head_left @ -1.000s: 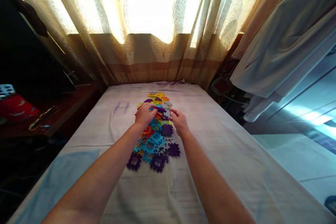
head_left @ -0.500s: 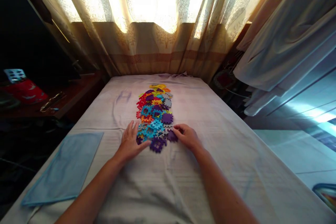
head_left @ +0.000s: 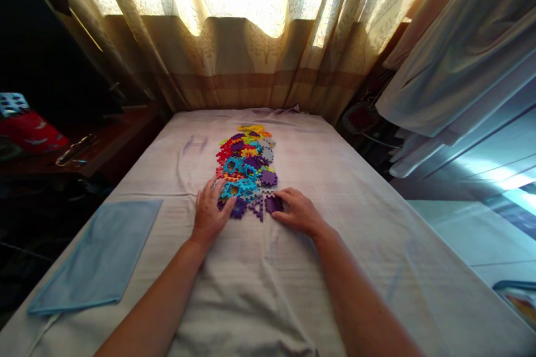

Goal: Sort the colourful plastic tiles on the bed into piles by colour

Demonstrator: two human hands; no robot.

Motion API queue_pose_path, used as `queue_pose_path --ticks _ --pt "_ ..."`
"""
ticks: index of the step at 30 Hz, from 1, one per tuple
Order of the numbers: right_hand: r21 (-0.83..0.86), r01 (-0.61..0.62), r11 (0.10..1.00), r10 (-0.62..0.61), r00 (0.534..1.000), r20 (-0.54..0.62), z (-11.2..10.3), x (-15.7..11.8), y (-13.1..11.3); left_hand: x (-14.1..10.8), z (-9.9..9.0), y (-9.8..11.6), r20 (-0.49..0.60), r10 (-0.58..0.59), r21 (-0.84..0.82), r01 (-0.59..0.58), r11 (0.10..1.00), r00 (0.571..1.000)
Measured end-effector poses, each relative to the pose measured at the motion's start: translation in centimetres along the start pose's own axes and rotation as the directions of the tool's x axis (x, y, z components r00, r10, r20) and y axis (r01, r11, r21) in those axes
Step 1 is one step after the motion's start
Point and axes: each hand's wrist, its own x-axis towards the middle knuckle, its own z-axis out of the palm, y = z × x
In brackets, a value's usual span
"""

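A long heap of interlocking toy tiles [head_left: 237, 166] in purple, blue, red, yellow and grey lies on the sheet before me. My left hand [head_left: 209, 209] rests at the heap's near left edge, fingers spread and touching it. Beside its thumb lies a purple tile with cut-outs [head_left: 238, 208]. A purple tile with a triangular frame [head_left: 258, 208] lies just right of that. My right hand [head_left: 299, 211] is at the near right, thumb and fingers apart around the right side of a solid purple square tile [head_left: 273, 204]. That tile seems to lie flat; its right edge is partly hidden.
A pale sheet [head_left: 355, 284] covers the bed-like surface. A folded blue cloth [head_left: 100, 256] lies at left. Curtains [head_left: 259, 67] hang behind the far edge, and white clothes [head_left: 452, 61] hang at right. A red patterned container [head_left: 31, 131] stands on a dark wooden table at left.
The near purple cut-out tile has shifted left toward my left thumb, baring the triangular-frame tile. My right thumb has come down beside the solid purple tile. The view has tilted slightly down.
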Motion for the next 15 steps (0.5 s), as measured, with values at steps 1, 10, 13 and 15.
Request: queue_pose_path --ticks 1,10,13,15 --pt "0.011 0.001 1.000 -0.001 1.000 -0.001 0.0 0.0 0.1 0.1 -0.3 -0.7 -0.033 -0.034 -0.059 0.032 0.998 0.999" --pt "0.341 -0.078 0.937 0.092 0.995 -0.025 -1.1 -0.4 2.9 1.6 -1.4 -2.9 -0.102 -0.465 -0.424 0.384 0.820 0.880" --pt "0.302 -0.139 0.943 0.189 0.971 -0.145 -1.3 -0.6 4.5 1.5 -1.3 -2.7 -0.078 -0.490 -0.427 0.415 0.803 0.868" --pt "0.258 -0.188 0.948 0.247 0.944 -0.220 -1.4 -0.7 5.3 1.4 -1.2 -2.7 -0.052 -0.489 -0.421 0.425 0.801 0.871"
